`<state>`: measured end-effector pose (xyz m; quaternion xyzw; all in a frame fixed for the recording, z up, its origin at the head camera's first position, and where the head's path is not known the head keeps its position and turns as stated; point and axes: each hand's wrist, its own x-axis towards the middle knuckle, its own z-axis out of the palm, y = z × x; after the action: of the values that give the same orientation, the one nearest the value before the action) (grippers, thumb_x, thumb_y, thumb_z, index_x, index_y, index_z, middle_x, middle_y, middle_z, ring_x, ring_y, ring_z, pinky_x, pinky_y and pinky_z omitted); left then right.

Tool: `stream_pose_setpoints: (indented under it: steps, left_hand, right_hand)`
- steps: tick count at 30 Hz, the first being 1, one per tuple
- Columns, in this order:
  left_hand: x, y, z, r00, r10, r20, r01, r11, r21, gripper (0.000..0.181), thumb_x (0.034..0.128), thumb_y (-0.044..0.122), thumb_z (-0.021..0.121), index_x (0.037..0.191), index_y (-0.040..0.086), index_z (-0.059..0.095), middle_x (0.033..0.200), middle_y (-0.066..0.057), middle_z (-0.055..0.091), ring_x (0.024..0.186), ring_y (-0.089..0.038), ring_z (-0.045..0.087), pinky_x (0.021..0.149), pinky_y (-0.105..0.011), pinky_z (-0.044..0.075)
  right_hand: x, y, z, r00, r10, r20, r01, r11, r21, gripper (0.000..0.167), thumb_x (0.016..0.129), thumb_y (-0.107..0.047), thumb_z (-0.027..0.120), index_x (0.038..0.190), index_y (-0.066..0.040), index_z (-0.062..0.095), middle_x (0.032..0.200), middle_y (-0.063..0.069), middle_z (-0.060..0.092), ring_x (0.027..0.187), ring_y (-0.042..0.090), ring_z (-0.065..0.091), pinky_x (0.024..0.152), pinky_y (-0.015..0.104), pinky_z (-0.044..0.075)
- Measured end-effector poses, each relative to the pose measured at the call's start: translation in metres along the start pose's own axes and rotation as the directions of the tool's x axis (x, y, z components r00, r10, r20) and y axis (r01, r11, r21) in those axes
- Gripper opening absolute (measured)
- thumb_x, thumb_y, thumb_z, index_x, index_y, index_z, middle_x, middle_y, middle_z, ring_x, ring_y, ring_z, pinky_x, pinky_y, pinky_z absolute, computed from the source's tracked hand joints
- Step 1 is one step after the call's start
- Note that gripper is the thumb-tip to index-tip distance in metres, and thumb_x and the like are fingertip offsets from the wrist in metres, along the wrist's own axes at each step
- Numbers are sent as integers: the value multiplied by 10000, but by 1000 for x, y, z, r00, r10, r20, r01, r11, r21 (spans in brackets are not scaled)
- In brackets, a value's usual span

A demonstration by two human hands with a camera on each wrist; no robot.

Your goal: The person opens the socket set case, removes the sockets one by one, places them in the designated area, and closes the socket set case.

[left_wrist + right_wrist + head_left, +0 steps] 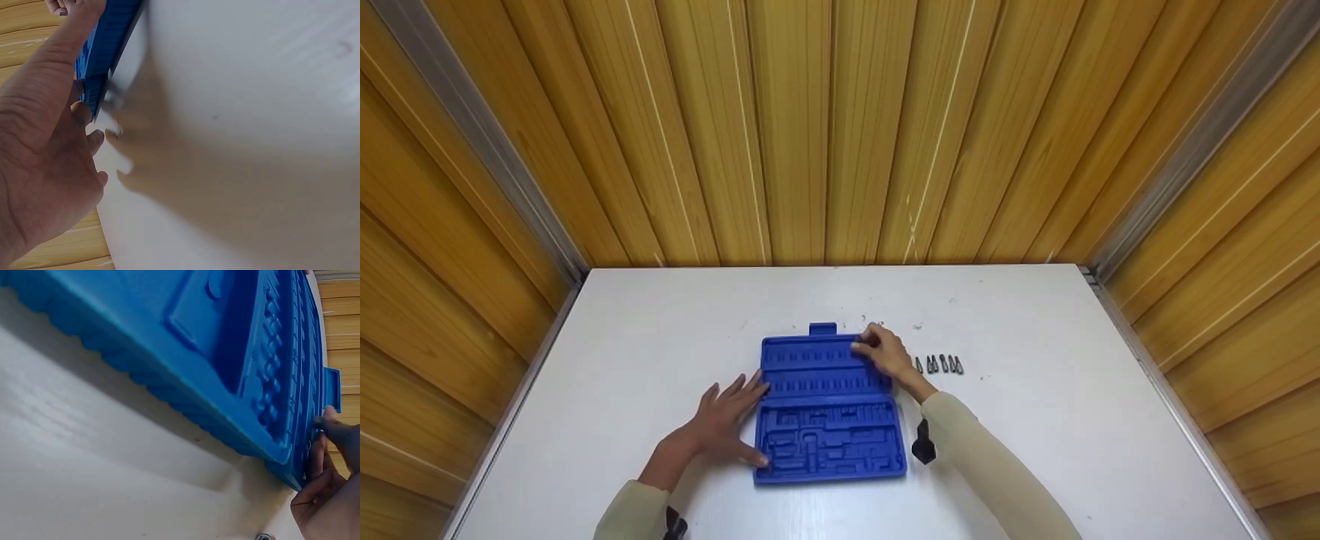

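Observation:
A blue plastic tool case (829, 401) lies unfolded on the table, its moulded slots facing up. My left hand (720, 420) is spread along the case's left edge, with thumb and fingertips against it. In the left wrist view, the left hand (50, 157) has its fingers extended beside the blue case (112, 39). Over the upper right corner of the far half, my right hand (885, 352) pinches a small dark metal piece, mostly hidden by the fingers. The right wrist view shows this right hand (332, 467) with bent fingers at the slotted rows of the case (225, 416).
Several small metal bits (943, 364) stand in a row right of the case. A blue latch tab (823, 328) juts from the far edge. The white table (660, 322) meets wood-patterned walls (787, 150) at the back and sides.

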<state>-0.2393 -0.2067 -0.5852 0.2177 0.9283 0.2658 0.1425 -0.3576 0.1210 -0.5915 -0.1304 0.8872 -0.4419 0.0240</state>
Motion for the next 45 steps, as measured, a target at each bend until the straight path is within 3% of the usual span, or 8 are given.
stream_pose_setpoints:
  steps: [5,10,16,19,25,32,37,45]
  left_hand:
    - [1,-1,0,1000,-11,9,11,1000,3,1281,633,589,916,1618,85,271,1720,-141,161,1574,-466,130,1209,-752,35]
    - [1,0,0,1000,-10,6,10,1000,-11,1283,626,571,925,1613,72,275,1716,-156,167,1570,-476,132,1207,-755,31]
    - [-1,2,-1,1000,-7,2,7,1000,-11,1281,623,551,936,1603,42,287,1710,-177,173,1563,-488,144,1193,-772,35]
    - [-1,1,-1,1000,-8,5,8,1000,2,1281,627,558,933,1604,41,284,1709,-180,173,1562,-487,150,1193,-774,45]
    - [0,1,-3,1000,5,-7,-5,1000,-3,1281,624,547,937,1601,32,287,1703,-198,182,1554,-502,161,1183,-785,56]
    - [0,2,-2,1000,14,-13,-14,1000,-5,1301,610,547,945,1601,26,281,1701,-206,177,1553,-505,161,1182,-787,57]
    - [1,0,1,1000,6,-9,-7,1000,-18,1307,605,572,936,1609,54,278,1709,-183,169,1563,-487,146,1192,-775,39]
    - [1,0,1,1000,11,-13,-12,999,-32,1282,618,567,929,1604,51,292,1705,-189,178,1560,-497,142,1187,-780,22]
  right_hand:
    - [-2,0,-9,999,-49,18,46,990,134,127,950,-72,707,954,25,625,972,227,722,697,265,703,576,241,548]
    - [-5,0,-18,996,-60,62,47,979,198,222,972,-112,693,1129,43,665,984,239,738,635,288,706,524,209,517]
    - [-14,-1,-29,988,-136,78,116,967,225,368,989,-83,660,1295,113,597,928,314,720,626,379,657,539,237,524]
    - [-18,1,-35,988,-134,75,115,969,218,367,999,-66,639,1309,124,589,944,336,710,615,298,634,514,201,471]
    - [-29,-5,-55,993,-65,96,39,968,250,355,1009,7,573,1328,161,555,953,393,662,564,71,562,517,191,441]
    - [-30,26,-69,997,-26,73,5,962,274,385,1017,-16,562,1360,155,526,928,359,674,555,97,579,506,209,472]
    - [-35,33,-87,996,21,83,-44,957,287,388,1015,0,558,1361,168,510,918,319,670,576,102,579,519,214,481]
    - [-44,50,-112,984,126,127,-158,946,283,521,1028,-133,609,1486,55,444,1048,164,622,717,139,612,593,244,482]
